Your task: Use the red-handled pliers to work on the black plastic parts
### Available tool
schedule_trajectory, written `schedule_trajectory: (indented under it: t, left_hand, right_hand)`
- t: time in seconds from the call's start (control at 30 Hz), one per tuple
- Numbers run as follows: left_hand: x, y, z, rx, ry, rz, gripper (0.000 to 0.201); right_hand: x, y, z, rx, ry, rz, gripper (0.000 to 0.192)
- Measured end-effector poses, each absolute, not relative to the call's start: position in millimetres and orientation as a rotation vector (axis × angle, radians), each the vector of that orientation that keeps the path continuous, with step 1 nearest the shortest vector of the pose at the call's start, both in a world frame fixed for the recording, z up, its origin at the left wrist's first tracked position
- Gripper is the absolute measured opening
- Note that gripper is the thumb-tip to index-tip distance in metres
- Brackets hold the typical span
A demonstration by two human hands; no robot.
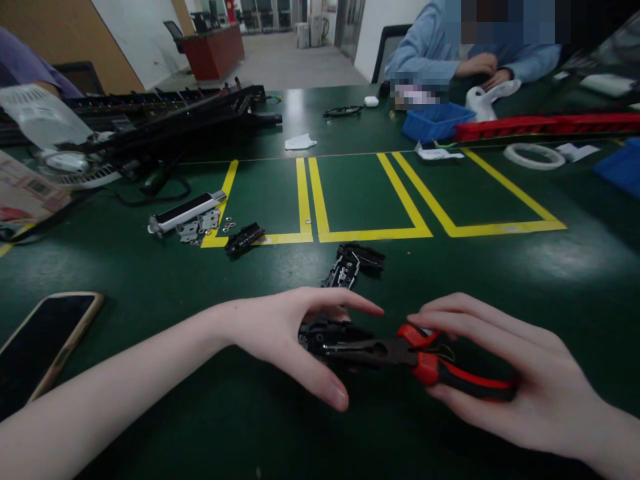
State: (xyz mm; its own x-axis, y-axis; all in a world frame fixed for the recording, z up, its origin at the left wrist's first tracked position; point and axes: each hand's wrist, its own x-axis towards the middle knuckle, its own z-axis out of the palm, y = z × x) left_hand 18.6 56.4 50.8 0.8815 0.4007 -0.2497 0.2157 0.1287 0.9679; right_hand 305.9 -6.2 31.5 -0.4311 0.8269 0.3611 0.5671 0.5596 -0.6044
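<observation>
In my right hand (pixel 530 373) is a pair of long-nose pliers (pixel 467 380) with red and black handles. Their dark jaws point left and lie along a small black part (pixel 325 335). My left hand (pixel 285 333) cups this part against its palm, with thumb and index finger apart on either side. The other left fingers are mostly hidden behind the part. Whether the jaws grip anything cannot be made out. Just beyond my hands lie black pieces with a metal-edged frame (pixel 345 267), and farther left a similar black piece (pixel 245 238).
Yellow tape (pixel 375 235) marks boxes on the green table. A phone (pixel 47 340) lies at left, near a black-and-white bar (pixel 187 211), metal brackets (pixel 200 225) and rings. Behind are long black assemblies (pixel 200 123), a blue bin (pixel 437 122), a tape roll (pixel 534 157) and a seated person (pixel 425 50).
</observation>
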Motion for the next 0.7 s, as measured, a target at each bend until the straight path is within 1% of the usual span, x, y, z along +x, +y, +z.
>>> schedule_trajectory:
  t: [0.07,0.13,0.2,0.23,0.33,0.47,0.63,0.7]
  left_hand:
    - [21,62,50,1.350,0.403,0.014,0.081]
    - [22,63,48,1.326,0.369,-0.040,0.072]
    - [23,61,45,1.337,0.394,-0.010,0.063]
    - [24,59,44,1.324,0.411,0.023,0.062]
    - [24,51,38,1.230,0.475,0.148,0.062]
    - [26,43,33,1.107,0.527,0.263,0.064]
    - [29,38,32,1.058,0.567,0.311,0.067]
    - [29,38,32,1.084,0.539,0.312,0.072]
  right_hand:
    - [308,-6,33,-1.097,-2.166,0.502,0.043]
    - [310,-6,34,-1.083,-2.216,0.476,0.043]
    - [311,-5,35,-1.060,-2.266,0.455,0.044]
    - [311,-4,36,-1.046,-2.277,0.443,0.044]
    - [312,-2,37,-1.033,-2.263,0.427,0.040]
    - [313,-1,37,-1.051,-2.281,0.425,0.041]
    - [315,-1,36,-1.065,-2.286,0.399,0.040]
    - [316,-1,37,-1.061,-2.287,0.390,0.040]
